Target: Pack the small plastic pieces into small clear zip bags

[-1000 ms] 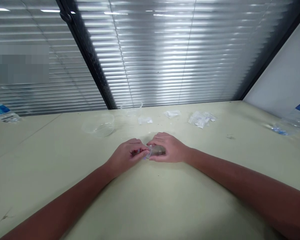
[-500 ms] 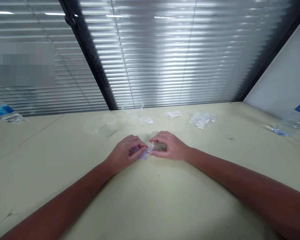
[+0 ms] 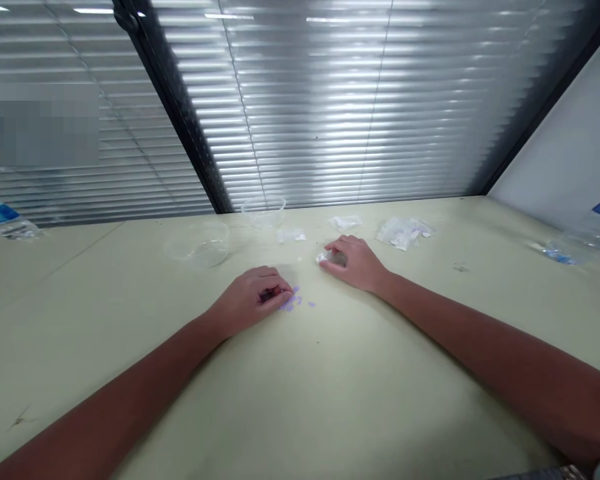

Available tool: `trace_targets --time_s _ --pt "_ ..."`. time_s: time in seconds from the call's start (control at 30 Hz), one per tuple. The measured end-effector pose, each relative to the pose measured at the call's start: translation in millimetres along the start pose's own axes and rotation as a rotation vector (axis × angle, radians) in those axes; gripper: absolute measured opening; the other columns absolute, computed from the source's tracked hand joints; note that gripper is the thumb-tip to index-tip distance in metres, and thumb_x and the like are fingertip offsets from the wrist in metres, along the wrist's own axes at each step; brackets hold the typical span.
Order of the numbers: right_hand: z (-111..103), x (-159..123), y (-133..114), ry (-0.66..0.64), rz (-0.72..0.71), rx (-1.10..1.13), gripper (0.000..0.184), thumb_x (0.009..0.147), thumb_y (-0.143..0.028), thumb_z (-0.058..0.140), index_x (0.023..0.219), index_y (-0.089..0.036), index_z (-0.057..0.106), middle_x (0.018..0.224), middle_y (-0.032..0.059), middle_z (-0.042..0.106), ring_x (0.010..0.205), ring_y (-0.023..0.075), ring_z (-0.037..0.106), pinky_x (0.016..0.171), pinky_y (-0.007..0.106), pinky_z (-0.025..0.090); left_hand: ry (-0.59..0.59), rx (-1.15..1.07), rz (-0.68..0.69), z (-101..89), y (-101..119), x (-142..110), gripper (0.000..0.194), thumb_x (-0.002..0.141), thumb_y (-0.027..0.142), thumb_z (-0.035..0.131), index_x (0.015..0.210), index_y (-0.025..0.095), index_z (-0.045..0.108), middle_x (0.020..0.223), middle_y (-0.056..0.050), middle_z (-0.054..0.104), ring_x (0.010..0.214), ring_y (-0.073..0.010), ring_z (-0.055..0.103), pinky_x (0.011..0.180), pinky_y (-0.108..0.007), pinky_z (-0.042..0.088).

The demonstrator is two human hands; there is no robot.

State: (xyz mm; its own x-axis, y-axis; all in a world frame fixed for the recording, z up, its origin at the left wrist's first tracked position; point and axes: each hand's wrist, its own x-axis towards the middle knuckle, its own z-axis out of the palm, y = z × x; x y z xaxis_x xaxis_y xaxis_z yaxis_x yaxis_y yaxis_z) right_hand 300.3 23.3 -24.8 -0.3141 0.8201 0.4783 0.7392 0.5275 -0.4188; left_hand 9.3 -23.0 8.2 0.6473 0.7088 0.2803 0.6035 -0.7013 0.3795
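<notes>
My left hand [image 3: 253,297] rests on the pale table [image 3: 330,400] with thumb and forefinger pinched together. Whatever may be between those fingertips is hidden. Small flat purple pieces [image 3: 298,300] lie scattered at its fingertips. Farther off and to the right, my right hand [image 3: 357,263] curls its fingers around a small clear plastic bag [image 3: 324,256]. Part of that bag is covered by the fingers, so its contents cannot be made out.
Two clear plastic bowls stand at the back, one nearer [image 3: 200,247] and one by the blinds [image 3: 264,212]. Small clear packets [image 3: 291,235], a white packet [image 3: 346,222] and a pile of packets [image 3: 405,232] lie beyond my hands. Water bottles [image 3: 10,220] flank both sides.
My right hand has moved away from the left, farther back and to the right, taking the plastic bag along. More purple pieces now show on the table. The left hand has barely moved.
</notes>
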Motion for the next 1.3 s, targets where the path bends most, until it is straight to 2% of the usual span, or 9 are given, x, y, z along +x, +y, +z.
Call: trace_targets --time_s 0.1,0.3,0.47,0.67,1.3 --pt "1.1 -0.9 2.3 0.006 0.004 -0.054 0.023 0.093 -0.039 0.069 0.110 -0.024 0.071 0.107 0.0066 0.073 0.107 0.0287 0.064 0.099 0.046 0.042 -0.001 -0.004 -0.004 0.8 0.6 0.5 0.018 0.100 0.032 0.060 0.091 0.023 0.074 0.081 0.000 0.068 0.082 -0.0158 0.061 0.074 -0.027 0.045" --pt "0.7 -3.3 -1.1 -0.022 -0.101 -0.099 0.022 0.093 -0.033 0.065 0.112 -0.023 0.069 0.104 0.0065 0.073 0.105 0.0278 0.064 0.098 0.044 0.039 -0.009 0.012 -0.006 2.5 0.9 1.6 0.015 0.098 0.032 0.062 0.093 0.023 0.074 0.075 0.002 0.063 0.075 -0.0144 0.058 0.072 -0.027 0.043" --pt "1.4 -2.0 2.0 -0.051 -0.121 -0.067 0.022 0.092 -0.030 0.065 0.112 -0.023 0.070 0.102 0.0059 0.071 0.101 0.0265 0.063 0.097 0.043 0.040 -0.019 0.014 0.010 3.6 0.2 2.4 0.015 0.098 0.032 0.061 0.096 0.023 0.074 0.068 0.004 0.058 0.069 -0.0128 0.056 0.073 -0.028 0.042" --pt "2.2 -0.3 5.7 -0.087 -0.152 -0.015 0.024 0.092 -0.032 0.066 0.114 -0.024 0.070 0.104 0.0063 0.069 0.101 0.0258 0.062 0.096 0.042 0.044 -0.031 0.009 -0.007 3.2 -0.2 2.6 0.017 0.099 0.034 0.061 0.096 0.023 0.073 0.068 0.004 0.056 0.068 -0.0132 0.056 0.072 -0.028 0.042" --pt "3.9 0.0 7.8 -0.099 -0.155 -0.016 0.024 0.093 -0.033 0.065 0.114 -0.024 0.071 0.108 0.0073 0.068 0.102 0.0267 0.061 0.099 0.044 0.044 -0.046 0.001 -0.024 2.0 0.7 4.0 0.019 0.099 0.037 0.058 0.098 0.024 0.073 0.067 0.004 0.057 0.067 -0.0137 0.057 0.072 -0.028 0.044"
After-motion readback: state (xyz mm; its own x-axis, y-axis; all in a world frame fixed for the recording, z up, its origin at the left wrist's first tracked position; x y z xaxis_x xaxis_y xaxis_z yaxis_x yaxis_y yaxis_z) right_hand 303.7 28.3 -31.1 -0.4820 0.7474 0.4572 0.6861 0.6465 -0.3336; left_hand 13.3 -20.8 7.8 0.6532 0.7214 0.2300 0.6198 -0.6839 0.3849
